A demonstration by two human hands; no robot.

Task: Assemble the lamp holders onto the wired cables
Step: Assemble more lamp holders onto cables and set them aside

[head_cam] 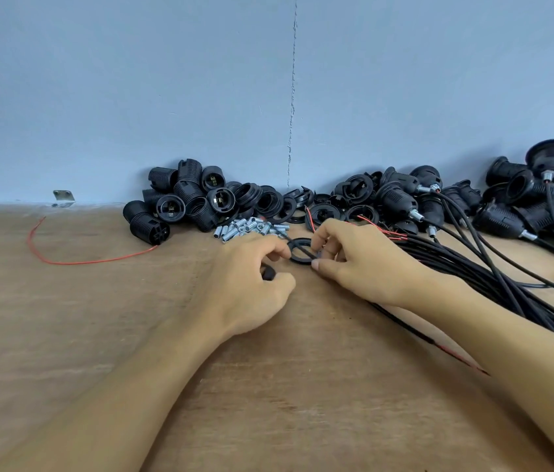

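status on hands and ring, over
Left hand grips small black part, fingertip at black ring. Right hand pinches ring, cable across it. Metal sleeves close behind, not blocking.

One flat black plastic ring (301, 250), one small black part (267, 272), one loose thin red wire (74, 262), one small metal wall bracket (63, 195). The short silver metal tubes (248, 228), black threaded plastic lamp holders (180, 199) and long black cables (473, 267) form heaps too dense to count.

L hand (251, 277), R hand (364, 264) on ring (303, 260)

Head-worn view (wide-angle), forward-down, close above tabletop (64, 335)
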